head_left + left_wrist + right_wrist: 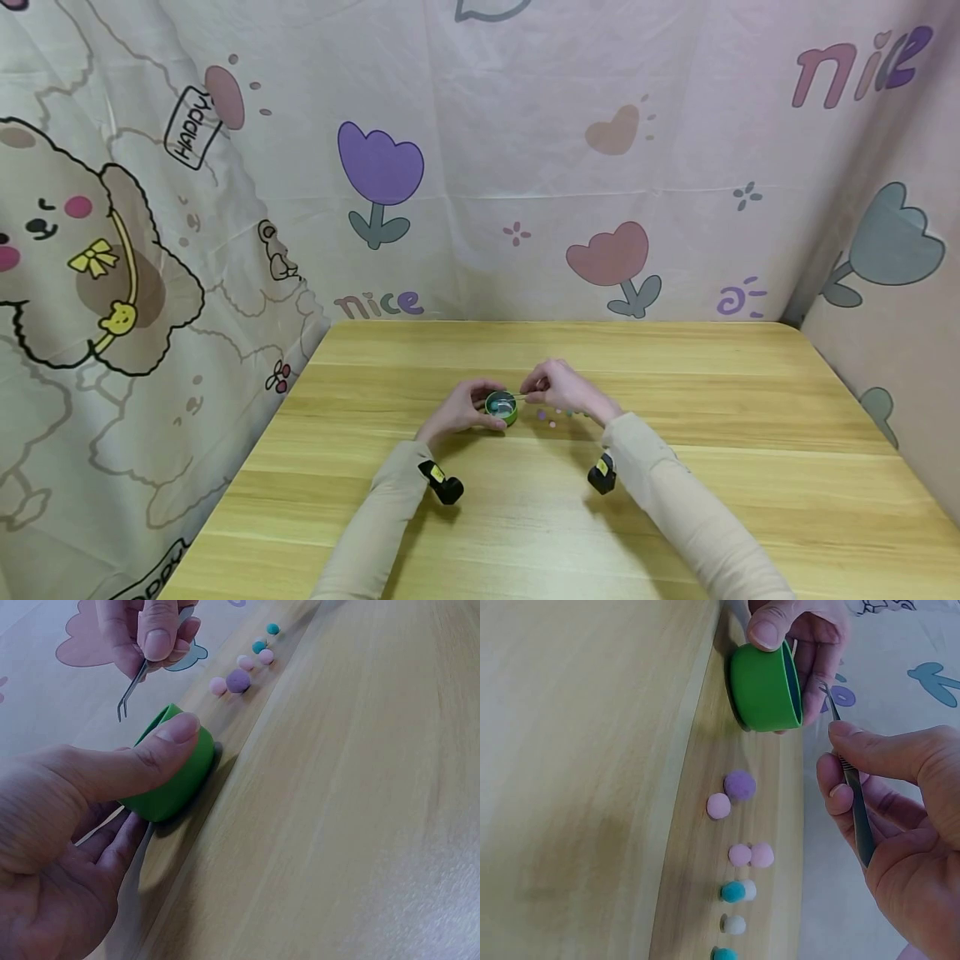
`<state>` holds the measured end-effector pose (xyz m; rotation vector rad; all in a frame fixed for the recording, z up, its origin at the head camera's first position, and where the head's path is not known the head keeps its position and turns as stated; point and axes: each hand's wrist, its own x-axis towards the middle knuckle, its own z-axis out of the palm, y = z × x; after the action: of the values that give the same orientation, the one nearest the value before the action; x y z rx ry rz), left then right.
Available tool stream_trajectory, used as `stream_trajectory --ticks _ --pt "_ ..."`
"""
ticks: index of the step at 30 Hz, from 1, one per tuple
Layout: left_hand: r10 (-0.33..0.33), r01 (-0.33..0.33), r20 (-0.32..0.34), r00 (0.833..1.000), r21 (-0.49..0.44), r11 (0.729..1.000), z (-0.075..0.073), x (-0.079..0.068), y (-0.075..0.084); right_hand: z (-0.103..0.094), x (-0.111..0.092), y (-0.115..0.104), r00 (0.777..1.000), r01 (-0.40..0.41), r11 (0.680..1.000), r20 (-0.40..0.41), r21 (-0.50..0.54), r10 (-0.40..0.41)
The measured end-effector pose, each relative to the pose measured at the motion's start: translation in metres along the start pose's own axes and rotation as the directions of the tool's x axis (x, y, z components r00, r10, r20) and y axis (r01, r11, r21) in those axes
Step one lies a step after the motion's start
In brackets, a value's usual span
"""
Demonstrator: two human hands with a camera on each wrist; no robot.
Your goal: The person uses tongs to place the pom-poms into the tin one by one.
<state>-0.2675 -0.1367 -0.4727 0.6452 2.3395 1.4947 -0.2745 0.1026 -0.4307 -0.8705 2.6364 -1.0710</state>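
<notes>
My left hand (461, 408) holds a small round green cup (176, 776) that stands upright on the table. Its thumb lies along the near side, and the fingers reach round the far side. Between the thumb and fingers of my right hand (907, 787) is a pair of metal tweezers (861, 817). The tweezer tips are slightly apart, with nothing between them, close by the cup's rim in the head view. Dark teal and pale patches show inside the cup. To its right, a purple pom-pom (740, 784) rests beside a pink pom-pom (718, 805).
Several more pom-poms trail off along the wooden table (510, 533), among them a teal one (732, 892) and a white one (735, 925). A printed cloth (487, 167) hangs behind the table's far edge and along both sides.
</notes>
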Motion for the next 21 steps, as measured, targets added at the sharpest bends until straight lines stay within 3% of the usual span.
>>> stream_trajectory --ticks 10,21 --pt "0.0 0.0 -0.002 1.0 -0.006 1.0 0.0 -0.001 0.0 -0.005 -0.008 0.007 1.0 0.022 0.999 -0.014 0.049 -0.022" --pt "-0.014 0.014 -0.01 1.0 -0.002 1.0 0.0 0.001 -0.003 -0.016 -0.028 0.025 0.996 0.05 0.998 -0.075 0.027 -0.048"
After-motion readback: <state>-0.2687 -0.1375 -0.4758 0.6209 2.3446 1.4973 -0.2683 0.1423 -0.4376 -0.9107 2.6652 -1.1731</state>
